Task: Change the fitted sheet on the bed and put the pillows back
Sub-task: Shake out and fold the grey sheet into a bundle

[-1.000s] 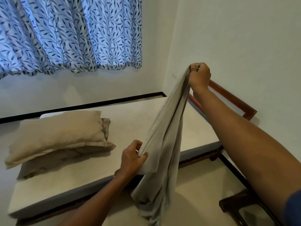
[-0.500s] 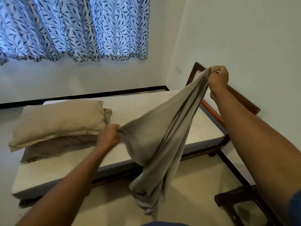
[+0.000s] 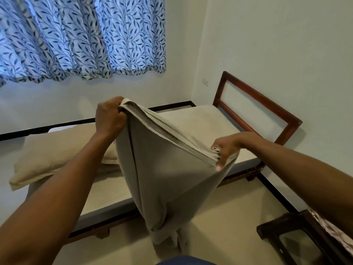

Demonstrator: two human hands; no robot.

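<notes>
The left hand (image 3: 108, 117) is raised and clenched around one gathered end of a grey-beige sheet (image 3: 162, 178). The right hand (image 3: 226, 148) sits lower and to the right, its fingers (image 3: 219, 165) pinching the other end of the same bunched edge. Between the two hands the edge runs as a slanting, pleated ridge, and the rest of the sheet hangs down in a long folded drape whose bottom reaches the floor (image 3: 219, 226) in front of the bed.

Behind the sheet lies the bed's bare mattress (image 3: 200, 119), cream on top with a grey side band, resting on a dark wooden frame. A wooden headboard (image 3: 256, 106) stands at the right end, against the wall. Two beige pillows (image 3: 57, 150) are stacked at the left end of the mattress, partly hidden by the left forearm. A blue leaf-patterned curtain (image 3: 82, 35) hangs above the bed. A dark wooden stool (image 3: 277, 230) stands on the floor at lower right.
</notes>
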